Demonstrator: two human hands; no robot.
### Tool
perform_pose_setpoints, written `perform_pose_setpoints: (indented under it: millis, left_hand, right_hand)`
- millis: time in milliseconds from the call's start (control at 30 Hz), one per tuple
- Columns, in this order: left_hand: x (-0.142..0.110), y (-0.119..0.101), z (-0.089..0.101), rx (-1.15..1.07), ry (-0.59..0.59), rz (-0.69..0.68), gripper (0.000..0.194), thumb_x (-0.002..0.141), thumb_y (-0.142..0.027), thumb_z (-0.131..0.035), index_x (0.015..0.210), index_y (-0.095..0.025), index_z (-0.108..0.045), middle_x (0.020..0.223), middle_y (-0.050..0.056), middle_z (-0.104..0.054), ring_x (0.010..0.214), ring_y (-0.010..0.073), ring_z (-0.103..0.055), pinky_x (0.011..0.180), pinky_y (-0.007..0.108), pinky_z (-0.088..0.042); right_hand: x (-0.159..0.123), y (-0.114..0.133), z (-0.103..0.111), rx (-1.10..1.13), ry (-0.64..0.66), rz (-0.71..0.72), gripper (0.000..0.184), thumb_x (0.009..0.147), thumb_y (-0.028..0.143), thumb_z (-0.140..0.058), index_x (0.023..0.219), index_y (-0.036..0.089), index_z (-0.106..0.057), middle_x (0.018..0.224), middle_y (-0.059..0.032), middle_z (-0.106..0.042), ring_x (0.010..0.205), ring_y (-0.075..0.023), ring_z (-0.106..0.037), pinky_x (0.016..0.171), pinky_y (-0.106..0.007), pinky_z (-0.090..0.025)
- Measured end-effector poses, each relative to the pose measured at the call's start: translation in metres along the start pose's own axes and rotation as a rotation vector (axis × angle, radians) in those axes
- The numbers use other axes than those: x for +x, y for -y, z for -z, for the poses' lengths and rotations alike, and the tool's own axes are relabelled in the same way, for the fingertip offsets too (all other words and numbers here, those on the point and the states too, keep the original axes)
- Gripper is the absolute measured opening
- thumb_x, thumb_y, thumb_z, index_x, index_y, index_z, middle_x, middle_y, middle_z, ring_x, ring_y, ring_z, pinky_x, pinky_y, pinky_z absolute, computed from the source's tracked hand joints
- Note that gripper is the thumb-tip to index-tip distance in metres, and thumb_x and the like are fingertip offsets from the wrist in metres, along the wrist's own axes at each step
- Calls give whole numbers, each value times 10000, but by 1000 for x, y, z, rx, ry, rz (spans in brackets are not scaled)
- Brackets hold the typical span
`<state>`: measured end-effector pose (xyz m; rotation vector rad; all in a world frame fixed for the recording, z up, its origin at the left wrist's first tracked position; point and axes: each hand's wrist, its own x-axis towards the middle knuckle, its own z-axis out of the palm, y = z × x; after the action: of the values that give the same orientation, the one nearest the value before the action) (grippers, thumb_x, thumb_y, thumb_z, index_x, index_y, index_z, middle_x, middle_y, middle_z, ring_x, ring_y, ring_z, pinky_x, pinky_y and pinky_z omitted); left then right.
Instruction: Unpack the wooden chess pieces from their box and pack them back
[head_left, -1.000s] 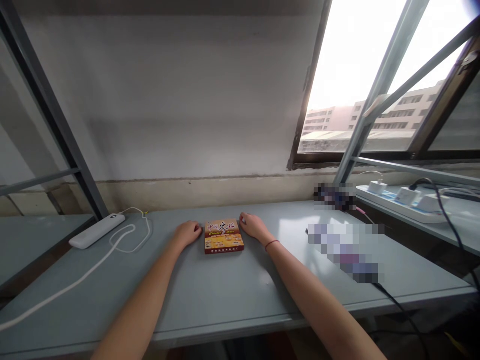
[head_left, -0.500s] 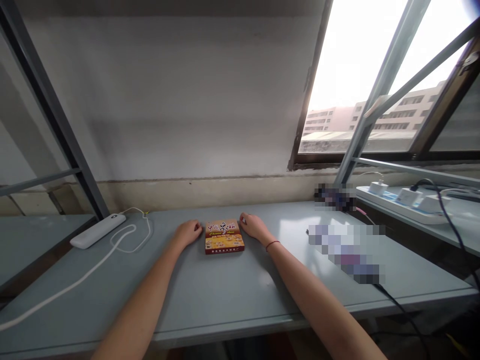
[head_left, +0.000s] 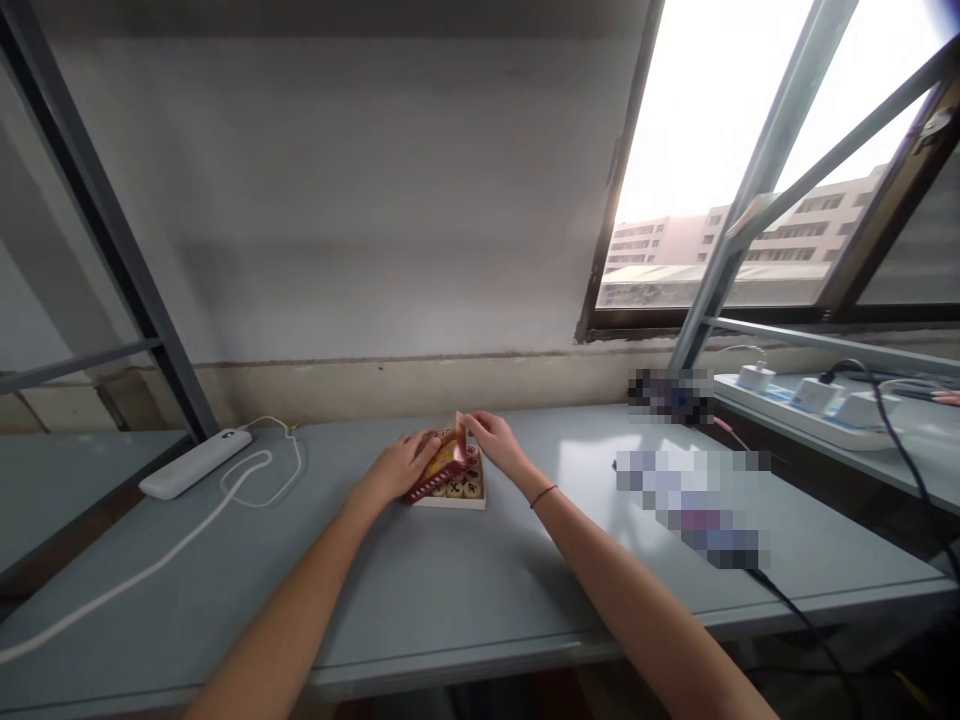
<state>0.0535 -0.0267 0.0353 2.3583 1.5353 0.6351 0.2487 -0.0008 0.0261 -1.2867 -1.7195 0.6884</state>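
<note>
A small flat box point(head_left: 457, 490) of round game pieces lies on the grey table point(head_left: 450, 590), near its far edge. Its red and orange lid point(head_left: 441, 466) is tilted up on its right side. My left hand point(head_left: 405, 465) grips the lid's left edge, and my right hand point(head_left: 491, 445) pinches the lid's raised right edge. Several round pieces with dark marks show in the open box under the lid.
A white power bank point(head_left: 193, 463) with a white cable point(head_left: 247, 480) lies at the far left of the table. A white power strip point(head_left: 810, 400) with plugs sits on the shelf at right, a black cable point(head_left: 795, 610) trails off the table's right edge. Metal frame posts stand at left and right.
Both hands moved from beside the closed box onto its lid and lifted the lid's right side, which uncovers the pieces inside.
</note>
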Motion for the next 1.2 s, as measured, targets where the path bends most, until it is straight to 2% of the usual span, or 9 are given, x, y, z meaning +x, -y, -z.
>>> perform_pose_setpoints:
  millis: [133,300,467,567,667,767,833,1033,1200]
  left_hand:
    - [-4,-16,6,-202,25,-76,501,936,-470,-240,1349,-214,-364,1347,72,-463,1228,219,-424,999,330,-347]
    - [-8,-30,16,-214,-1,-134,686,808,-369,-527,1417,-268,-228,1445,68,-302,1253,242,-384,980,320,-378]
    - [-5,-9,44,31,-171,23,352,808,-202,-414,1126,-237,-562,1227,44,-528,1034,192,-550,883,272,-423]
    - [-4,15,61,184,-218,244,273,803,-220,-430,1026,-193,-583,1043,66,-632,938,207,-584,797,271,-437]
    - [-7,37,69,298,-133,422,255,826,-283,-412,944,-182,-614,985,91,-667,902,240,-607,760,303,-436]
    - [-9,52,64,416,-12,573,296,814,-319,-435,902,-144,-657,1018,171,-656,951,314,-600,764,364,-441]
    - [-8,54,53,490,-83,554,343,824,-335,-420,919,-119,-669,1107,217,-613,1034,347,-560,805,398,-429]
    - [2,33,18,304,53,286,362,863,-363,-371,986,-201,-670,982,95,-696,922,217,-634,788,250,-436]
    - [1,29,11,137,213,377,460,874,-368,-299,1229,-168,-512,779,70,-717,476,171,-626,599,264,-463]
  right_hand:
    - [-8,17,-2,-28,-24,82,420,868,426,-392,1146,173,-580,954,-51,-671,808,-158,-590,712,-229,-427]
    - [-12,22,-2,-154,4,198,439,889,421,-349,1210,212,-565,1068,-65,-646,867,-170,-579,723,-228,-420]
    - [-2,5,17,-492,50,-109,339,816,304,-397,753,153,-693,698,-79,-663,638,-166,-556,557,-230,-356]
    - [2,-6,30,-501,283,-279,255,735,249,-446,577,147,-618,620,-74,-651,506,-128,-496,492,-232,-320]
    - [2,-9,38,-410,473,-389,259,724,274,-443,534,146,-563,610,-71,-647,413,-92,-417,434,-233,-283]
    - [0,-6,42,-384,565,-459,266,725,293,-453,521,145,-539,575,-62,-626,378,-74,-375,407,-229,-246]
    - [0,-4,42,-379,625,-477,256,724,293,-465,528,146,-540,557,-48,-614,368,-64,-363,403,-221,-238]
    - [1,-6,33,-353,682,-440,277,760,284,-471,541,130,-547,572,-43,-618,355,-45,-385,379,-200,-255]
    - [-3,0,27,-213,654,-429,324,802,323,-430,594,119,-572,653,-79,-661,391,-77,-515,368,-183,-312]
